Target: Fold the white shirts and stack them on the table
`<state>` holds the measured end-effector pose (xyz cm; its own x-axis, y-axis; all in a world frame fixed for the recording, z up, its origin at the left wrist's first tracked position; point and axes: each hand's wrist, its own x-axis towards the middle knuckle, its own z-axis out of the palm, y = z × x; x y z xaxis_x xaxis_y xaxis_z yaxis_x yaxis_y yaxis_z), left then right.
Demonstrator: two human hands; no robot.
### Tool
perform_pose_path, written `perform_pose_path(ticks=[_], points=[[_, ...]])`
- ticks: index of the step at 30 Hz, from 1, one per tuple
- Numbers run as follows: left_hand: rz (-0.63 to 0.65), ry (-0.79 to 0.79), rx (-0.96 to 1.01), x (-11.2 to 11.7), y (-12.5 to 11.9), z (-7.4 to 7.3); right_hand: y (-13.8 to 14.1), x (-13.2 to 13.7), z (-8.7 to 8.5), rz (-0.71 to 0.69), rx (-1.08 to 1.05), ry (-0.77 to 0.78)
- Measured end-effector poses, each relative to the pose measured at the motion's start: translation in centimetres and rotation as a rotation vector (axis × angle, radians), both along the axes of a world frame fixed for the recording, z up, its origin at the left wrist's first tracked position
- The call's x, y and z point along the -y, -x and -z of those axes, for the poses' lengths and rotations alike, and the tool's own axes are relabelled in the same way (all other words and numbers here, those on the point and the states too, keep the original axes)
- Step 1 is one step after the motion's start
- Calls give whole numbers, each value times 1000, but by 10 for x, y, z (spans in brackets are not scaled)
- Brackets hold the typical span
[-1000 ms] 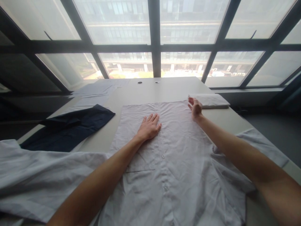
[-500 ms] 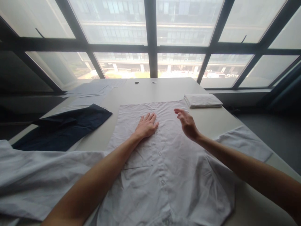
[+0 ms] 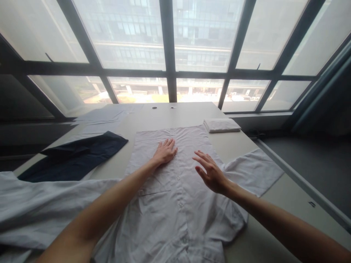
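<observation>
A white button-up shirt lies spread out, its button placket running up the middle and a pocket edge showing at left. My left hand rests flat on the upper part of it, fingers spread beside the placket. To the right of the placket is my right hand, open, with fingers apart and nothing in it. It appears to hover just over the cloth; whether it touches I cannot tell. One sleeve stretches out to the right, and the other sleeve extends left, partly behind my left forearm.
A folded white cloth sits at the right of the table. Dark navy fabric lies at left, with pale cloth or sheets behind it. Large windows rise beyond the table.
My right hand has come nearer to me and lower over the shirt, its fingers spreading. The left hand stays on the cloth. The view has tilted up and turned slightly right.
</observation>
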<state>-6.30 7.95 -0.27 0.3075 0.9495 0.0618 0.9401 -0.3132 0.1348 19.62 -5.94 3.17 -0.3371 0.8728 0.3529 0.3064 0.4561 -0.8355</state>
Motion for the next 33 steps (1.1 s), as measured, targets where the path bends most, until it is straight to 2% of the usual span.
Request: perform_pose_path(ticks=[2,5,7,9,12,14,17,21,25,28,33], points=[[5,1,13,0,0,-13,-8,6,-4,94,1,-29],[7,-95,50,12,1,-39,-32,8,-4,238,-9,-96],[16,-153,75,33,0,-53,-52,6,-3,307,18,-151],[34,-150,88,62,-1,-59,-71,3,-1,361,47,-186],[58,-87,98,113,-5,-54,-90,2,8,445,41,-134],[66,-53,115,143,-11,-46,-92,4,17,477,38,-86],[98,-30,142,170,-22,-33,-82,13,30,427,82,-147],[150,-88,146,177,-32,-18,-67,27,35,272,184,-322],[191,-140,156,172,-31,-7,-62,33,34,222,233,-362],[195,-189,212,169,-29,-5,-61,35,33,202,238,-354],[199,-257,326,169,-30,-9,-63,38,29,189,207,-338]])
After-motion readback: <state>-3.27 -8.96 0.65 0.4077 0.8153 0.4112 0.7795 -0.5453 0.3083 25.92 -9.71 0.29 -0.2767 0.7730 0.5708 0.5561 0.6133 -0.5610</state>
